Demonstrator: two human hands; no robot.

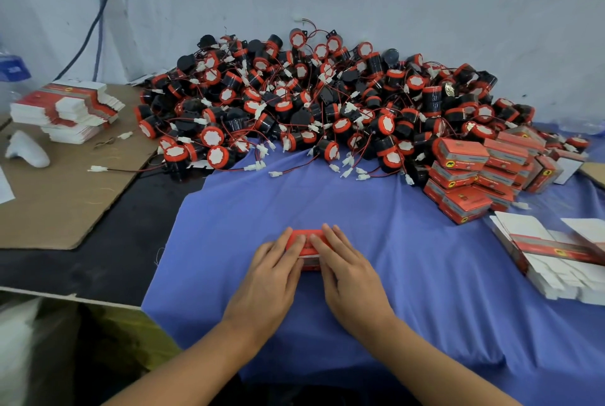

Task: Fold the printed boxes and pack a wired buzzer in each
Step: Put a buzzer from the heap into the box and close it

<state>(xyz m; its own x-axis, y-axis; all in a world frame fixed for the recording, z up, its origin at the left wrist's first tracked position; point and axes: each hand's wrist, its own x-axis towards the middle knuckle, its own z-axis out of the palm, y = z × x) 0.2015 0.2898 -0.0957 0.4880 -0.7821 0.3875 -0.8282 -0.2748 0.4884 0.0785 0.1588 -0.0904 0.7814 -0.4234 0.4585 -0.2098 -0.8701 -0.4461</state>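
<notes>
The blue cloth spread out under and around both hands. Well beyond the fingertips lay the heap of wired buzzers. Beyond and to the right of the right fingers stood the stack of closed boxes, and nearer on that side lay the flat blanks.

The left hand and right hand lay side by side, fingers straight and flat. They pressed down on the one printed box, and neither hand curled round it. The box lay directly under the fingertips, its long axis running left to right, with one hand over each end.

The right hand seemed the nearer one for carrying it to the stack. The fingers hid both ends of the box, so I could not tell whether the flaps were tucked or whether a buzzer was inside.
</notes>
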